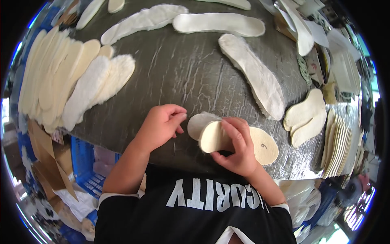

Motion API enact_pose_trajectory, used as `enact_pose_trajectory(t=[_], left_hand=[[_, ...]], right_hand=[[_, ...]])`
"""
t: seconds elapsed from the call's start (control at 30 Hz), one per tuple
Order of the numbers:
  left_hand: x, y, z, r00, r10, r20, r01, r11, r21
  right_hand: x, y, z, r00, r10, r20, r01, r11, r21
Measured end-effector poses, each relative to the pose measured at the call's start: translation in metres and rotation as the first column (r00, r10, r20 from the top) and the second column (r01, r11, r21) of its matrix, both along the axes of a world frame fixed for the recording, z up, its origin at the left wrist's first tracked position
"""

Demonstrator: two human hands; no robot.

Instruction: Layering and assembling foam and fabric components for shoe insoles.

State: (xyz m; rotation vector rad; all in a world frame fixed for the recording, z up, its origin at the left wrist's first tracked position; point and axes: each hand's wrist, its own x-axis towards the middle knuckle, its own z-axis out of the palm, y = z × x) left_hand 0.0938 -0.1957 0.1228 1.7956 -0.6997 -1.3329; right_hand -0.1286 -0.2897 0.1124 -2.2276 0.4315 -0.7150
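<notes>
My right hand (237,146) grips a cream insole (210,137) near the table's front edge, thumb on one side and fingers on the other, its rounded end raised and tilted toward the left. Under it shows the white end of a fleecy insole (196,124). A cream insole end (266,146) with a handwritten mark sticks out to the right of my hand; whether these are one piece is hidden. Just left of them my left hand (162,125) hovers over the table, fingers curled and thumb close to the forefinger, with nothing visible between them.
A fanned pile of insoles (53,77) lies at left. Fleecy insoles (256,75) are spread over the dark table (170,69). At right are a cream pair (306,118), a row of insoles (337,144) and a tape roll (331,92). A blue crate (83,162) stands below left.
</notes>
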Motion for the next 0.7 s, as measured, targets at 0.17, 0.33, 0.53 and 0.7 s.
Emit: enact_pose_trajectory(t=[0.17,0.33,0.53,0.7], left_hand=[[0.001,-0.001,-0.005,0.993,-0.102,-0.061,0.105,0.993,0.046],[-0.001,0.003,-0.01,0.978,-0.211,0.007,0.211,0.977,-0.032],[0.003,0.0,-0.008,0.95,-0.201,-0.24,0.182,0.978,-0.097],[0.002,-0.003,-0.013,0.91,-0.174,-0.375,0.129,0.981,-0.142]], right_hand=[[0.0,0.003,0.004,0.998,-0.027,-0.053,0.027,1.0,-0.003],[0.0,0.004,0.009,0.992,-0.072,-0.107,0.071,0.997,-0.013],[0.004,0.002,0.016,0.972,-0.025,-0.236,0.026,1.0,0.002],[0.005,0.002,0.014,0.965,-0.049,-0.258,0.053,0.999,0.009]])
